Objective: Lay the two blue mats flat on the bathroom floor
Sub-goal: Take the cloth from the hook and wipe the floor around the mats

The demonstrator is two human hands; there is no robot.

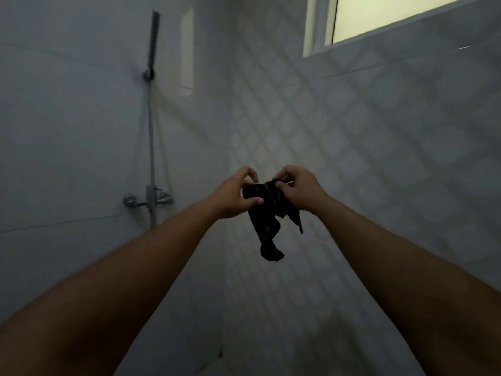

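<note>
Dim tiled corner, shower [153,42] on L, window [393,17] top R. Our L hand [233,194] & R hand [301,189] pinch a dark cloth [267,221]; colour unclear.

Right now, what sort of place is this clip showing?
Most likely a bathroom shower corner: a wall-mounted shower head, a chrome mixer tap below it, and tiled walls under a high window.

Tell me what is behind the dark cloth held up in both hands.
Behind the dark cloth stands the diamond-patterned tiled wall, just right of the corner. The tiles directly behind it are covered.
</note>
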